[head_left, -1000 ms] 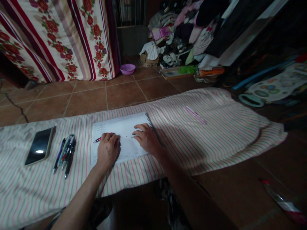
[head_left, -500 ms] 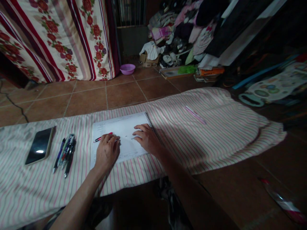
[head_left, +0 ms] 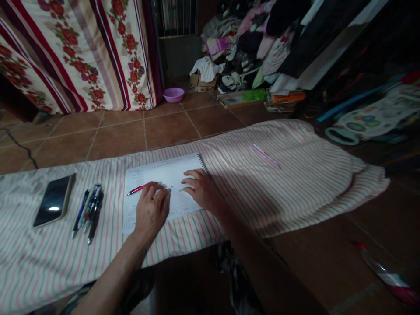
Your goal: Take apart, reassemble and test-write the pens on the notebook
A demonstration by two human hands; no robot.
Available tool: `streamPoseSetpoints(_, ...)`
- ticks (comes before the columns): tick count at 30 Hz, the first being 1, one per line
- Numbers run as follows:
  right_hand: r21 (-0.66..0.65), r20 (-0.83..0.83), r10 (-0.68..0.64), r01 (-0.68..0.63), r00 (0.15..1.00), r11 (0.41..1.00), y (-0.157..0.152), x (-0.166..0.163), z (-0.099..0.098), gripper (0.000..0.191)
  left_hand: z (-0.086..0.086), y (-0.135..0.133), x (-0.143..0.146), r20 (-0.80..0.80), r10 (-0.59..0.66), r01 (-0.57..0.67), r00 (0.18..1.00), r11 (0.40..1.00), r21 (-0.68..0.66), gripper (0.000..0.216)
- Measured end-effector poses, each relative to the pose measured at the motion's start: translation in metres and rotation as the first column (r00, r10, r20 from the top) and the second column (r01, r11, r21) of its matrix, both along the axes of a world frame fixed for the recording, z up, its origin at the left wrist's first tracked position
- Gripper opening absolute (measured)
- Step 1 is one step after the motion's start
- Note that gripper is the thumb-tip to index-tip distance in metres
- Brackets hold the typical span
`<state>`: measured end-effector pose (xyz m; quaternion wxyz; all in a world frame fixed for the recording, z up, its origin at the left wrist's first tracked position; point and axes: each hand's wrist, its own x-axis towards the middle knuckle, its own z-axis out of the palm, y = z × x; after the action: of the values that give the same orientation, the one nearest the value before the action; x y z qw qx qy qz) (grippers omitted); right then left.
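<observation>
My left hand (head_left: 152, 208) rests on the left half of an open spiral notebook (head_left: 154, 167), its fingers bent and drawn together toward the thumb. Whatever lies between the fingertips is too small or hidden to make out. Beside its knuckles a red pen (head_left: 139, 188) with a dark tip lies on the page. My right hand (head_left: 201, 189) lies over the notebook's right side by the spiral, fingers apart and slightly bent. A tiny dark piece (head_left: 171, 187) sits on the paper between both hands. Another small thin piece (head_left: 181, 190) lies at my right thumb's tip.
A striped cloth (head_left: 236, 175) covers the low surface. Left of the notebook lie several pens (head_left: 88, 212) in a bunch and a phone (head_left: 54, 201). Over to the right is a pink-purple pen (head_left: 266, 156). A purple basin (head_left: 173, 95) stands on the tiled floor beyond.
My left hand has shifted slightly right across the page, toward the tiny dark piece, uncovering more of the red pen. My right hand stays nearly in place.
</observation>
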<state>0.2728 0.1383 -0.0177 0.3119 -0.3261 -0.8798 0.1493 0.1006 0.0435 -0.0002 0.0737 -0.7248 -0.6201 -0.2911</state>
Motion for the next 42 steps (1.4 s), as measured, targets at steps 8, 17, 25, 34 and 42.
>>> streamPoseSetpoints(8, 0.007, -0.052, -0.025, 0.025, 0.998, 1.000, 0.002, 0.004, -0.005, 0.025, -0.010, 0.007, 0.032, 0.013, -0.059, 0.060, 0.998, 0.998, -0.015, 0.017)
streamPoseSetpoints(17, -0.004, -0.118, -0.092, 0.092, 0.989, 0.996, 0.011, 0.017, -0.005, 0.017, -0.012, 0.014, 0.043, 0.001, 0.037, -0.037, 0.999, 0.999, -0.038, 0.018)
streamPoseSetpoints(25, -0.026, -0.085, -0.162, 0.160, 0.983, 0.987, 0.015, 0.032, -0.003, 0.014, -0.008, 0.014, 0.043, -0.001, 0.042, -0.042, 0.999, 0.998, -0.040, 0.017)
streamPoseSetpoints(34, -0.047, -0.028, -0.170, 0.168, 0.985, 0.985, 0.007, 0.022, 0.003, 0.015, -0.008, 0.015, 0.045, -0.007, 0.042, -0.042, 0.999, 0.998, -0.037, 0.017)
streamPoseSetpoints(42, -0.054, -0.017, -0.140, 0.139, 0.990, 0.989, 0.007, 0.022, 0.007, 0.013, -0.008, 0.015, 0.045, -0.004, 0.042, -0.042, 0.999, 0.998, -0.045, 0.017)
